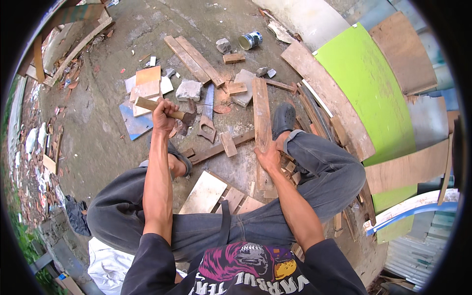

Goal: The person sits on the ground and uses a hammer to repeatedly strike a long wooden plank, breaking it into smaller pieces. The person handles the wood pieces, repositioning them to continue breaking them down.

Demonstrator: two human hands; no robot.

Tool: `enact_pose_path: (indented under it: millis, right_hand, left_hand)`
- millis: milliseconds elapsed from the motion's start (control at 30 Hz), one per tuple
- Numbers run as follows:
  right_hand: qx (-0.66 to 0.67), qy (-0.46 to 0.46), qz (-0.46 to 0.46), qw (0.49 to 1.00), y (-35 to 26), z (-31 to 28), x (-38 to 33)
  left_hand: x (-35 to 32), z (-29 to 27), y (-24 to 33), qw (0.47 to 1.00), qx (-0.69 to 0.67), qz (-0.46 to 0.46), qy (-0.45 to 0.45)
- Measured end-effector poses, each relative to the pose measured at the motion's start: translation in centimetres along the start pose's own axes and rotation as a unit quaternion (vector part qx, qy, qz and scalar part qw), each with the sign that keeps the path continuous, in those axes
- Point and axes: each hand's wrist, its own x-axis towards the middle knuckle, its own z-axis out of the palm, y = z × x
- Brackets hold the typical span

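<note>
- Head view: taking the long plank (262, 123) as landmark, the left hand (163, 115) is well to its left, raised, fingers wrapped fully shut around the wooden handle of a hammer (167, 112) whose dark head points toward the plank.
- A swing from that far out may, in my judgement, land off line; the head could glance off and strike the handsaw (208, 105) lying between hammer and plank, or the sandalled left foot (178, 160) below the hand.
- Just left of the plank, a short wood block (228, 144) rests across a dark batten (219, 149); a blow could bounce these loose pieces up.
- The right hand (269, 156) lies on the plank's near part, palm down, fingers spread flat and gripping nothing. It is pressing rather than clamping, so the plank could skid or kick, and the fingers sit close to any strike.
- Just right of the plank, the foot in a dark clog (282, 118) pins its far half; a slip there risks the toes.
- Further right, leaning boards and a green panel (366, 83) could slide down if jolted.
</note>
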Motion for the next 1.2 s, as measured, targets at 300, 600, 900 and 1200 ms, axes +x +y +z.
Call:
enact_pose_path:
  millis: [300, 600, 900, 1200]
  right_hand:
    - [-0.027, -0.126, 0.098, 0.987, 6.1, 5.4, 1.3]
    - [0.476, -0.288, -0.031, 0.83, -4.9, -0.3, 4.2]
    - [0.477, -0.323, -0.112, 0.81, -6.0, -0.1, 3.3]
    - [0.255, -0.286, 0.003, 0.924, -7.7, 0.6, 10.4]
  left_hand:
    - [-1.7, 6.2, 0.0, 0.982, -0.134, -0.049, -0.122]
    - [-2.3, 8.1, -1.6, 0.966, -0.141, -0.112, -0.185]
    - [-3.1, 6.5, -5.8, 0.964, -0.043, -0.242, -0.105]
    - [-4.1, 4.2, -8.2, 0.927, 0.117, -0.349, 0.076]
